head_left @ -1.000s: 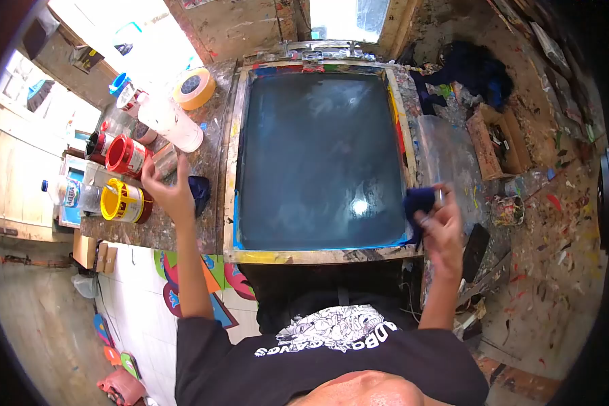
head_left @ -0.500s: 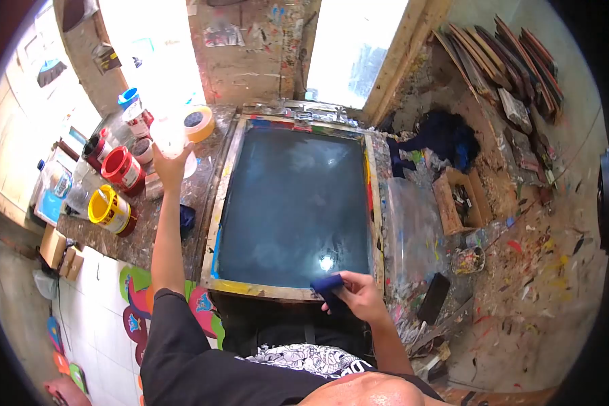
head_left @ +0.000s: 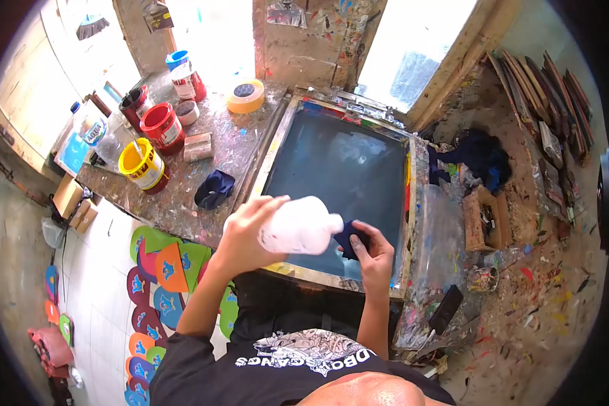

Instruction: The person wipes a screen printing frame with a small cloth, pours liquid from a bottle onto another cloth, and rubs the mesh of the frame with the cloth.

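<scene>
Wetting of the dark cloth [head_left: 346,239], pinched in the right hand [head_left: 374,257], is apparently in hand: the white bottle [head_left: 294,227], contents indiscernible, is gripped by the left hand [head_left: 245,237], mouth towards the cloth. Steady alignment is called for. Beyond the left hand, a yellow tub [head_left: 145,170] and red tub [head_left: 164,132], presumably of paint, are placed.

On the paint-stained bench [head_left: 177,204] I saw an open yellow tub [head_left: 149,171], an open red tub [head_left: 168,135], a brown block [head_left: 197,147], a crumpled dark blue cloth [head_left: 213,189] and a tape roll [head_left: 245,101]. Bright printed pieces [head_left: 170,267] lay overlapping on the white tiled floor [head_left: 105,271].
</scene>
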Available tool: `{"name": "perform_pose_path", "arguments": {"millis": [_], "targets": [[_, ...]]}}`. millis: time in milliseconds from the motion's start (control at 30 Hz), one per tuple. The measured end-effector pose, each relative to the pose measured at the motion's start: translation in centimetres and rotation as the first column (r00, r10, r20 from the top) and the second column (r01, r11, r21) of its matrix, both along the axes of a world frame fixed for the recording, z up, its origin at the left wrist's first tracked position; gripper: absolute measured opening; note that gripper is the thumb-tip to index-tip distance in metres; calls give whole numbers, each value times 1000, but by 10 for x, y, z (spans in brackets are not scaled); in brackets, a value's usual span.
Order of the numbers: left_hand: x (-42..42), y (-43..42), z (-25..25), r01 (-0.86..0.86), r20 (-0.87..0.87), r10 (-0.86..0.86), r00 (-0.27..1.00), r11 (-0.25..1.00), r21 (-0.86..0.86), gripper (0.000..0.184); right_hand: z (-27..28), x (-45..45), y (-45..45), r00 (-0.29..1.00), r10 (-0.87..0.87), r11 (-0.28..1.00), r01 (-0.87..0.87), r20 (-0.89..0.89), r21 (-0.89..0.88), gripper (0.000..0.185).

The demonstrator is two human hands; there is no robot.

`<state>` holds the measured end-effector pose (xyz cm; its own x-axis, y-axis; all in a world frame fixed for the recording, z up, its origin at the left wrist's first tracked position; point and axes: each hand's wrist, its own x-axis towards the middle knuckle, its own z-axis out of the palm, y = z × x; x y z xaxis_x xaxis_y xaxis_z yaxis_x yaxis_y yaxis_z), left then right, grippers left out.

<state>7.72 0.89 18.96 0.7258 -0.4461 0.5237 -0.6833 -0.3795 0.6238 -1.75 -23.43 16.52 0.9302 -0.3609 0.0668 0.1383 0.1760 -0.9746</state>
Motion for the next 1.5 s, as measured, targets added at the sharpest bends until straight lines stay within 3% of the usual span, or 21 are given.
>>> {"name": "perform_pose_path", "arguments": {"millis": [33,167,367,567,633,700,1033,1300,1500], "targets": [[-7,2,-1,9,-19,-7,1000,994,106,85,4,-1,1,999,-47,999,47,-26,-12,25],[-13,-1,-1,15,1,-15,1000,980,198,86,1,-5,-10,995,-61,984,48,-77,-171,29],[9,0,-19,60,45,-77,996,952,299,89,-1,-5,-8,990,0,985,-24,-138,-173,30],[39,9,-30,44,116,-94,989,926,374,90,2,17,10,974,39,999,-36,-225,18,37],[49,14,-29,49,104,-96,990,919,392,92,9,29,18,965,43,999,-45,-257,-1,38],[61,20,-25,41,107,-97,990,900,435,87,12,43,24,960,51,994,-24,-274,102,35],[102,23,-31,6,142,-103,985,828,560,68,-16,86,29,938,87,981,-21,-336,195,44],[97,1,-18,-1,174,-144,974,768,640,88,-39,70,13,945,126,904,16,-301,428,42],[74,-23,-5,-40,259,-191,947,728,685,86,-44,47,-4,965,127,858,9,-231,513,38]]}}
